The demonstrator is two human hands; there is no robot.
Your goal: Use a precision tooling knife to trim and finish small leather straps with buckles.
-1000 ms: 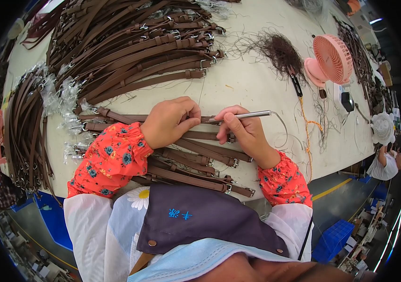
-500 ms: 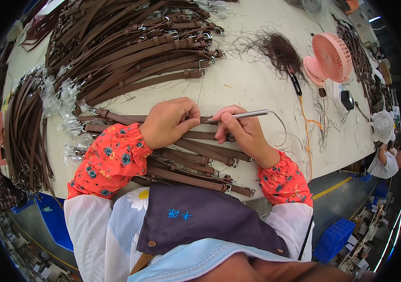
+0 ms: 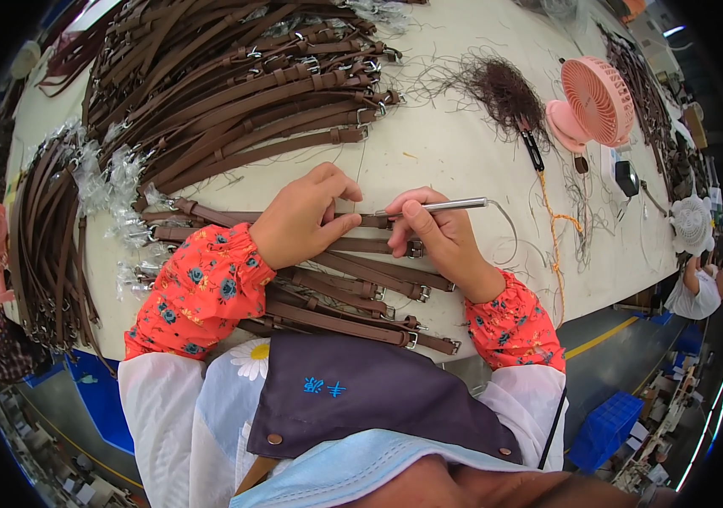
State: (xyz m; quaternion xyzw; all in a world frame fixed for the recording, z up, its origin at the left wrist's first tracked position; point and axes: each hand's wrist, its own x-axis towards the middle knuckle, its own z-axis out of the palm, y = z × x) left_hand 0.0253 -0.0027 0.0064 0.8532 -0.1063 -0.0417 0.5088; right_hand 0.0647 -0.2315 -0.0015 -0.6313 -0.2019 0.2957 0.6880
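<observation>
My right hand (image 3: 438,233) grips a slim metal pen-shaped tool (image 3: 455,204) with a thin cord trailing from its back end. The tool's tip points left, close to the end of a brown strap (image 3: 374,222). My left hand (image 3: 306,216) lies over the same strap, its thumb and index finger slightly apart; its other fingers are mostly hidden. Below my hands more brown buckled straps (image 3: 340,313) lie side by side, with metal buckles at their right ends.
A large pile of brown straps (image 3: 234,102) fills the far left, and another bundle (image 3: 44,237) hangs over the left edge. Beyond my right hand are a tangle of dark thread (image 3: 505,89), black thread snips (image 3: 532,152) on an orange cord, and a pink fan (image 3: 597,102).
My left index finger has lifted away from the thumb, widening the gap between them. My right hand and the pen-shaped tool have barely moved.
</observation>
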